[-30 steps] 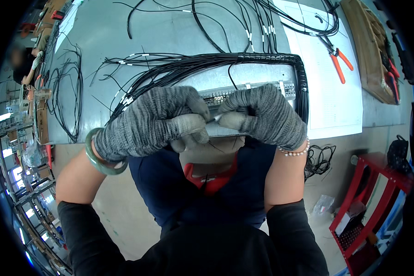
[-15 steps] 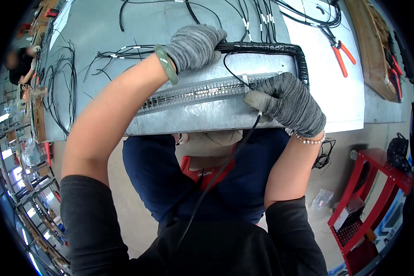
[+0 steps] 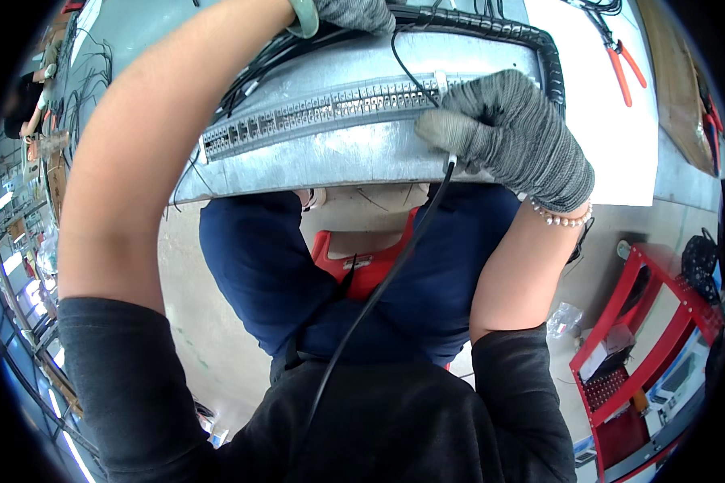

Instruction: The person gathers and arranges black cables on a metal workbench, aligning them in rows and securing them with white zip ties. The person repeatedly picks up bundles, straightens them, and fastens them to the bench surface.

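My left hand (image 3: 356, 13), in a grey knit glove, is partly cut off by the top edge. Its fingers are curled over a black wire bundle (image 3: 483, 26), which runs right and bends down at a corner in black wrapping. Loose ends of the bundle pass behind my left forearm. My right hand (image 3: 511, 133), also gloved, pinches a black cable (image 3: 387, 282) just by its white sleeve; the cable hangs down over my lap. Beside those fingers lies a long metal terminal strip (image 3: 298, 119). A thin black wire (image 3: 403, 64) curves from the bundle to the right fingertips.
The metal table (image 3: 322, 165) ends just before my knees. Red-handled pliers (image 3: 622, 72) lie on white paper (image 3: 620, 161), with a wooden box (image 3: 677, 80) farther right. A red stand (image 3: 620, 338) is at the lower right. Another person (image 3: 26, 105) works at far left.
The table has shifted upward in the picture. My left hand has gone to the top edge, and the loose wires now slant toward the strip's left end. My right hand keeps its pinch.
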`<state>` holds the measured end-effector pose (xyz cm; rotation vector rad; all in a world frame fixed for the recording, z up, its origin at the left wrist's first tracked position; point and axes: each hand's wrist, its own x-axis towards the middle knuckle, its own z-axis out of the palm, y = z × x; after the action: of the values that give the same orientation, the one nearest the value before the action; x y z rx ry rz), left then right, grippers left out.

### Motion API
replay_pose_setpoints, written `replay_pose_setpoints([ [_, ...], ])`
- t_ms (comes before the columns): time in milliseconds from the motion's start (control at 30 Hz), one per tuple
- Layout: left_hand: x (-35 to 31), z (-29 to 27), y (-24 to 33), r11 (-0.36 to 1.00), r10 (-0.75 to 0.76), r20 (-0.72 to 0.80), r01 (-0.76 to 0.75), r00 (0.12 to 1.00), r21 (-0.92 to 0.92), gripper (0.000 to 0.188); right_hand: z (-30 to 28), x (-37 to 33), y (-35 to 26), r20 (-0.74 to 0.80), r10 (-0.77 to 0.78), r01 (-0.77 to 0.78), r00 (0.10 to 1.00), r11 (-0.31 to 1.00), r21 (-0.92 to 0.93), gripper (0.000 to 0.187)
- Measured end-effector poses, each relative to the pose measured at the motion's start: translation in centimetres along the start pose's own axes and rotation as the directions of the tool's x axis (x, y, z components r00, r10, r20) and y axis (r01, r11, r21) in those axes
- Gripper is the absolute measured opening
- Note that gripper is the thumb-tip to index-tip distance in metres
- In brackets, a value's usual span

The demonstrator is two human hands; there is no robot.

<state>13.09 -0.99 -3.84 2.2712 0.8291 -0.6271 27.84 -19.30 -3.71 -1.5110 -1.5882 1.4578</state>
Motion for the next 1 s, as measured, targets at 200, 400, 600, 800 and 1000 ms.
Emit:
replay_pose_setpoints([
  [200, 0.5, 0.3, 0.0, 0.999, 0.014, 0.012, -0.014, 1.0, 0.049, 0.034, 0.2, 0.3, 0.8, 0.023, -0.142, 0.144, 0.99, 0.986, -0.087, 0.026],
  [400, 1.2, 0.3, -0.6, 0.996, 0.059, 0.03, -0.061, 0.998, 0.072, 0.035, -0.2, 0.4, 0.2, 0.101, -0.147, 0.155, 0.984, 0.986, -0.069, 0.025],
  [600, -0.2, -0.9, 1.2, 0.993, 0.019, 0.075, -0.028, 0.997, 0.118, 0.033, 1.8, 1.2, 1.1, 0.027, -0.446, 0.446, 0.895, 0.887, -0.118, 0.023],
  [800, -0.5, -1.2, 0.3, 0.996, -0.005, 0.179, 0.021, 0.984, -0.087, 0.027, 5.0, 2.8, 0.2, -0.019, -0.545, 0.508, 0.838, 0.792, -0.339, 0.026],
  [1000, -1.5, 0.6, -1.0, 0.943, -0.026, 0.078, 0.05, 0.997, -0.328, 0.038, 2.2, 1.2, 0.0, -0.165, -0.49, 0.36, 0.856, 0.793, -0.491, 0.031],
])
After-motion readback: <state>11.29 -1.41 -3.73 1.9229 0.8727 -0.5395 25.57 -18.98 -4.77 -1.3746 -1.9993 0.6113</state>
